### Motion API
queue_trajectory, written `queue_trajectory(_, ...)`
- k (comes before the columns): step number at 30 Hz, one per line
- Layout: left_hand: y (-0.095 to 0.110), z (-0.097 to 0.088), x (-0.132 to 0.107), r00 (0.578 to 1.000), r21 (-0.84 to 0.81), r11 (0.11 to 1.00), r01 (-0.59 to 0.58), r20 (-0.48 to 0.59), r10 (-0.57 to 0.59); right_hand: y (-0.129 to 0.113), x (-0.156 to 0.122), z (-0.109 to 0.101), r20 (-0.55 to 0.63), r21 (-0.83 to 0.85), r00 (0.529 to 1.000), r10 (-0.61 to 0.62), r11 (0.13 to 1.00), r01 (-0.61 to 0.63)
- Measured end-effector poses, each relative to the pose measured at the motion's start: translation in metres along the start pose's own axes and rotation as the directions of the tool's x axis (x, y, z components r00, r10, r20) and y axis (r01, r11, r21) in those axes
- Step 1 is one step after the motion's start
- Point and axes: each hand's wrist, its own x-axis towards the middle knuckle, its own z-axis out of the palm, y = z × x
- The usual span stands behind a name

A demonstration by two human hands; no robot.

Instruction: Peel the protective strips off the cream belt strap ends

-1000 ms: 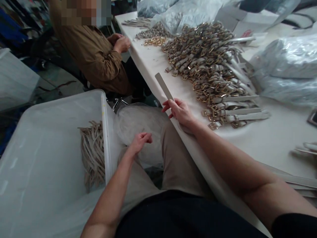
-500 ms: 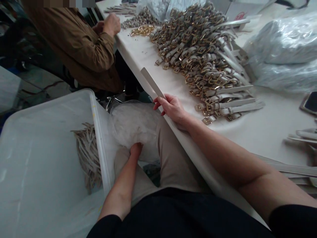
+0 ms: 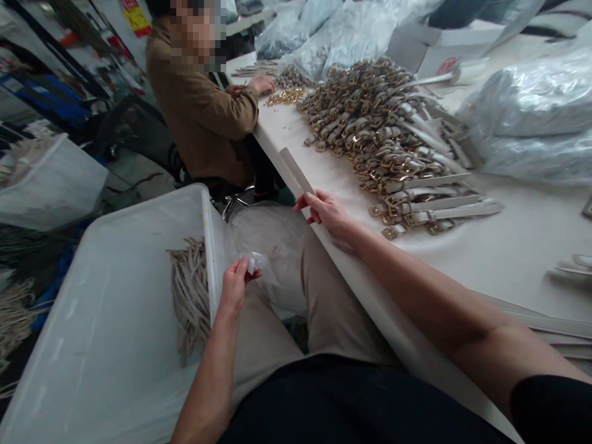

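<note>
My right hand (image 3: 329,213) is closed on a pale grey strap (image 3: 296,169) at the table's edge. The strap's flat end sticks out past my fingers, away from me, and its rear part is hidden under the hand and forearm. My left hand (image 3: 235,283), low over my lap, pinches a piece of clear plastic film (image 3: 253,265). Just beyond it, a large clear plastic bag (image 3: 272,228) bulges between my knees and the table. Whether the film is part of that bag, I cannot tell. To the right lies a heap of buckled straps (image 3: 361,117).
A white plastic bin (image 3: 208,228) with a bundle of straps (image 3: 189,302) stands at my left. A co-worker in a brown jacket (image 3: 198,117) sits at the far left of the table (image 3: 522,246), near gold-coloured small parts (image 3: 285,96). Plastic-wrapped packs (image 3: 541,117) lie at right.
My left hand has risen out of the plastic bag and moved left, with clear film now between its fingers. My right hand still holds the strap. The view has tilted up and left.
</note>
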Motion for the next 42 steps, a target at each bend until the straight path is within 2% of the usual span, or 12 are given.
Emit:
queue_trajectory(2,0.027,-0.004,-0.018,0.999,-0.077,0.997,-0.006,0.031,0.009,-0.007,-0.014,0.014,0.143,0.076,0.989,0.047,0.995,-0.058)
queue_trajectory(5,0.061,-0.011,-0.040,0.988,0.087,0.987,-0.137,0.079,0.131,-0.010,-0.038,0.041,0.361,0.070,0.927,0.099,0.989,-0.133)
queue_trajectory(10,0.095,-0.013,-0.052,0.929,0.391,0.843,-0.368,0.187,0.318,0.008,-0.059,0.069,0.486,0.008,0.858,0.165,0.981,-0.193)
queue_trajectory(15,0.103,-0.009,-0.045,0.909,0.493,0.765,-0.415,0.182,0.376,0.019,-0.057,0.069,0.533,0.011,0.818,0.219,0.964,-0.265)
queue_trajectory(24,0.097,0.004,-0.028,0.919,0.421,0.818,-0.393,0.143,0.367,0.009,-0.057,0.065,0.594,0.045,0.711,0.376,0.867,-0.496)
queue_trajectory(26,0.087,0.008,-0.018,0.926,0.382,0.843,-0.378,0.143,0.350,0.010,-0.055,0.064,0.578,0.072,0.722,0.380,0.858,-0.509)
queue_trajectory(30,0.060,0.015,0.007,0.956,0.333,0.901,-0.279,0.181,0.230,0.014,-0.049,0.061,0.483,0.088,0.795,0.367,0.883,-0.461)
queue_trajectory(32,0.049,0.015,0.016,0.976,0.462,0.863,-0.203,0.169,0.139,0.017,-0.046,0.060,0.427,0.065,0.829,0.361,0.902,-0.427)
queue_trajectory(34,0.043,0.012,0.019,0.989,0.626,0.766,-0.145,0.112,0.095,0.020,-0.044,0.060,0.390,0.029,0.850,0.355,0.918,-0.397)
queue_trajectory(36,0.040,0.010,0.013,0.993,0.641,0.759,-0.112,0.098,0.064,0.023,-0.043,0.062,0.378,-0.003,0.863,0.336,0.932,-0.362)
queue_trajectory(39,0.039,0.014,-0.010,0.957,0.251,0.965,-0.073,0.290,-0.003,0.026,-0.044,0.067,0.362,-0.057,0.878,0.313,0.948,-0.314)
queue_trajectory(42,0.036,0.030,-0.038,0.894,-0.127,0.990,0.058,0.448,0.005,0.028,-0.046,0.070,0.350,-0.103,0.893,0.284,0.959,-0.265)
